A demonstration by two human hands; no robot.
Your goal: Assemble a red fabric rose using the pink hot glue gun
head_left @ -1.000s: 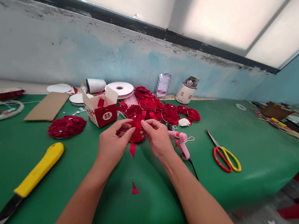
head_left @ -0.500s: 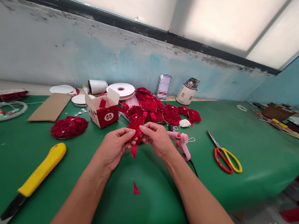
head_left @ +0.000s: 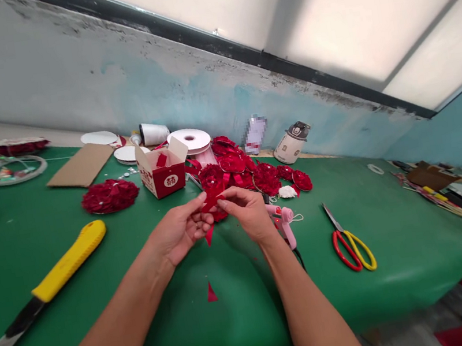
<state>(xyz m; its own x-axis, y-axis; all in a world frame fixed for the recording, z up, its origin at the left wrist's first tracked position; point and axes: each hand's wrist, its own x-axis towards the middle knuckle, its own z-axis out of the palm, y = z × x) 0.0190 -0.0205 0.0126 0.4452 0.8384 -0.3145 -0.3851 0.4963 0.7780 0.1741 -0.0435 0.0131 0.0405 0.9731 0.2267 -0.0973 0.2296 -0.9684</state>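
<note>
So we've got a red strip (head_left: 214, 195) up between our hands, a bit nearer us than the box (head_left: 165, 179) and off to its right. Our left hand (head_left: 185, 230) has it pinched under the thumb against the index, other fingers loosely curled. Our right hand (head_left: 249, 210) nips the far end between thumb and index. Two-ended grip like that probably lets us turn something this floppy with some control. There's a flower (head_left: 221, 215) just below; can't tell whether the strip touches it.

The box has its flaps up, likely so we can dip in easily. Scissors (head_left: 340, 230) are well right of it with the handles our way, pretty handy, we'd say. The glue gun (head_left: 288, 237) is nearer, right of the box and close by our right hand, presumably for quick grabs. The knife (head_left: 70, 258) is left of the box and nearer us, blade pointing away from it, which seems sensible.

Labels: the box front has a white circle with what looks like a red double-happiness character. The bottle (head_left: 290, 145), right of and beyond the box, has marks too small for us to read.
</note>
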